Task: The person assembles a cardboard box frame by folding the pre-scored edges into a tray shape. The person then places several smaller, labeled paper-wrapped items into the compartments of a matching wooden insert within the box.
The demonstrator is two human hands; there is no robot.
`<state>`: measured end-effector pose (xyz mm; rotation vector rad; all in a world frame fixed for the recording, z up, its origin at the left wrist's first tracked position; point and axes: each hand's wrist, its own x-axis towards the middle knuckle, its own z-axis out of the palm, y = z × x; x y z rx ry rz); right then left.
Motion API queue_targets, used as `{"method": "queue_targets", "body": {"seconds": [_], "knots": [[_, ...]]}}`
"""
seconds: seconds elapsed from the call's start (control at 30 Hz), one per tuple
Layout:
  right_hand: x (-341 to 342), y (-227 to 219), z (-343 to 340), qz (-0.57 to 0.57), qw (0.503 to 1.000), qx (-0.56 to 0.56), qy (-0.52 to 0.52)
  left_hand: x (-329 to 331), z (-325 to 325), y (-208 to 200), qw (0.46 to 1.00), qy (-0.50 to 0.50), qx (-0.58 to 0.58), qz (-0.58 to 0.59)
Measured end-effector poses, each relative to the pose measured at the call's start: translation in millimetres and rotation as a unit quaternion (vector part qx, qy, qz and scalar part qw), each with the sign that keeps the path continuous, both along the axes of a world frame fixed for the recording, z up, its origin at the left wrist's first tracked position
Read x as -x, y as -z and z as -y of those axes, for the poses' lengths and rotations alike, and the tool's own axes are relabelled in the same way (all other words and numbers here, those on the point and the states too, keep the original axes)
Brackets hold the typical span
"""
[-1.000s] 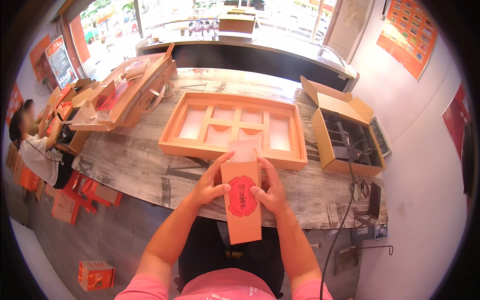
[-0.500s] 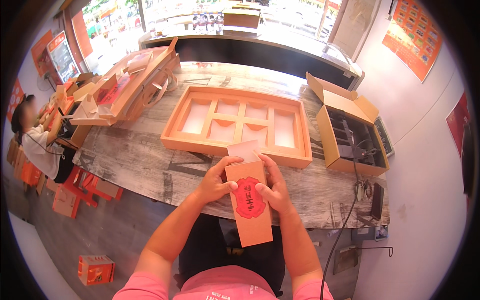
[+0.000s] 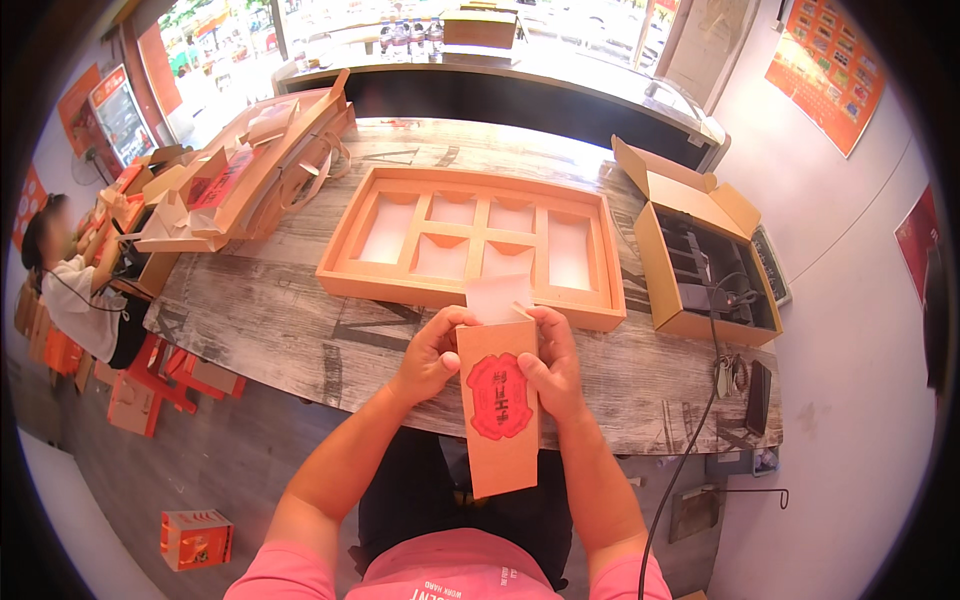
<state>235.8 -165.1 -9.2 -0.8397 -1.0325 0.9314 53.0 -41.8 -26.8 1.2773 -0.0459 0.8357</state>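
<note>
A tall kraft cardboard box point(image 3: 500, 465) with a red ornamental label stands tilted toward me, past the table's near edge. Its pale top flap point(image 3: 498, 300) is raised. My right hand point(image 3: 556, 368) grips the box's right side, thumb on the front face and fingers behind the upper edge. At the upper left corner is my left hand point(image 3: 432, 352), its fingers curled against the box near the flap and its thumb beside the left edge. Just beyond the hands lies a shallow cardboard tray point(image 3: 342, 284) divided into several compartments with white bottoms.
On the right sits an open carton point(image 3: 690, 322) with black inserts and a cable point(image 3: 690, 440) trailing down. A dark wallet-like case point(image 3: 759, 396) and keys point(image 3: 728, 376) lie nearby. Opened packaging point(image 3: 240, 200) is piled at the far left. Another person point(image 3: 75, 290) works at the left.
My left thumb has come off the front face to the box's left edge. The box has turned slightly more upright, and my right thumb has shifted a little higher.
</note>
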Motion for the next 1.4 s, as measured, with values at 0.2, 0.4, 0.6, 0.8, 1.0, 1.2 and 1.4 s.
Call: {"method": "queue_targets", "body": {"seconds": [0.2,0.4,0.6,0.8,1.0,1.2,1.4], "knots": [[-0.2,3.0,-1.2,-0.012,1.000,0.003,0.011,3.2,3.5,-8.2,0.998,-0.025,-0.002,-0.059],[5.0,2.1,0.6,-0.004,1.000,0.015,-0.002,5.5,-1.7,0.3,0.993,-0.064,0.027,-0.091],[1.5,17.1,-6.8,0.058,0.995,-0.034,0.068,0.5,-1.2,4.9,0.993,-0.086,0.015,-0.085],[3.1,21.8,-3.6,0.083,0.991,-0.030,0.099,2.0,-3.2,16.3,0.992,-0.102,0.010,-0.076],[0.9,26.8,-3.4,0.188,0.964,-0.028,0.186,-1.1,9.5,-1.4,0.982,-0.173,-0.023,-0.073],[4.0,13.7,-1.6,0.162,0.971,-0.027,0.175,6.1,1.5,6.2,0.988,-0.104,-0.047,-0.107],[4.4,7.4,-0.6,0.157,0.973,-0.038,0.166,3.7,3.8,6.2,0.987,-0.119,-0.054,-0.092]]}}
